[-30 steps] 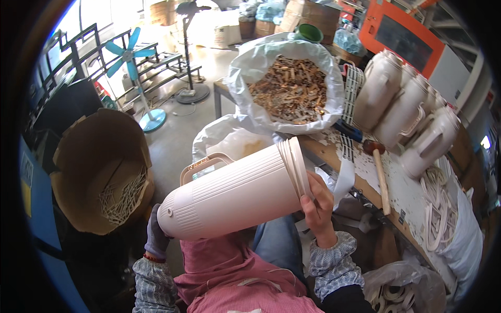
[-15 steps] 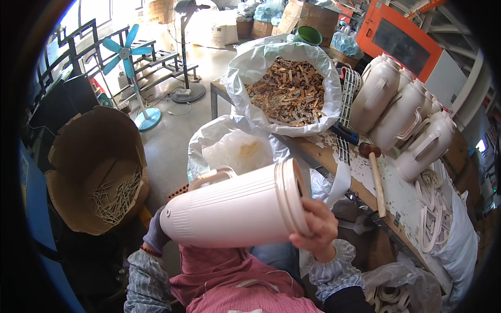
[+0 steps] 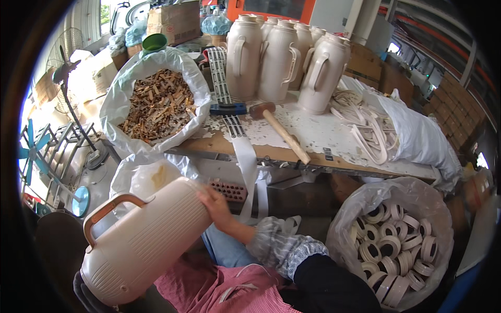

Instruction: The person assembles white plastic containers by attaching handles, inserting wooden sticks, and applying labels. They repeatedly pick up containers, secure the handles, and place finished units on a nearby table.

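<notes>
While holding the flask (image 3: 148,242) slantwise, probably sharing its bulk between both ends, cupping the rounded lower end in the gloved left hand (image 3: 86,293), hiding most fingers and leaving their spread impossible to tell. Curling the bare right hand (image 3: 217,209), half open, against the upper end. Pointing the handle (image 3: 109,210) upward, apparently clearing both palms. Lying directly between the hands, touching both: the flask.

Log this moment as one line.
flask: tilted | left hand: at its lower end | right hand: at its upper end | mallet: lying on table
</notes>
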The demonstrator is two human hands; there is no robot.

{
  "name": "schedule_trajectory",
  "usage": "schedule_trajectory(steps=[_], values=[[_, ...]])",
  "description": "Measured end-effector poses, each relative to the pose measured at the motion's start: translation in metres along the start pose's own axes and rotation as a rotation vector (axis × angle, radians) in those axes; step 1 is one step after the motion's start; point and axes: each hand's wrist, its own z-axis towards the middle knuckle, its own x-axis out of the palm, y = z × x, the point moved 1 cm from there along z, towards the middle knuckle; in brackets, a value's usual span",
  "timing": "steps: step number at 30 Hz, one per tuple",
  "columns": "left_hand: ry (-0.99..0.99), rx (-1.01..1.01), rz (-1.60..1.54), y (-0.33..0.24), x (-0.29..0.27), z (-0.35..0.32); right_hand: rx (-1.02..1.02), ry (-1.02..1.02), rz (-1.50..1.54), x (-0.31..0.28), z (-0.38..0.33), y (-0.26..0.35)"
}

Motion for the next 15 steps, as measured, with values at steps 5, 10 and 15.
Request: schedule_trajectory(steps=[5, 10, 15], values=[[-0.067, -0.483, -0.129, 0.009, 0.08, -0.037, -0.427, 0.076, -0.293, -0.022, 0.0, 0.092], [-0.036, -1.546, -1.489, 0.041, 0.117, -0.093, -0.943, 0.286, -0.493, -0.012, -0.014, 0.124], [0.275, -1.58, -1.436, 0.003, 0.108, -0.089, -1.298, 0.564, -0.403, 0.002, -0.058, 0.162]])
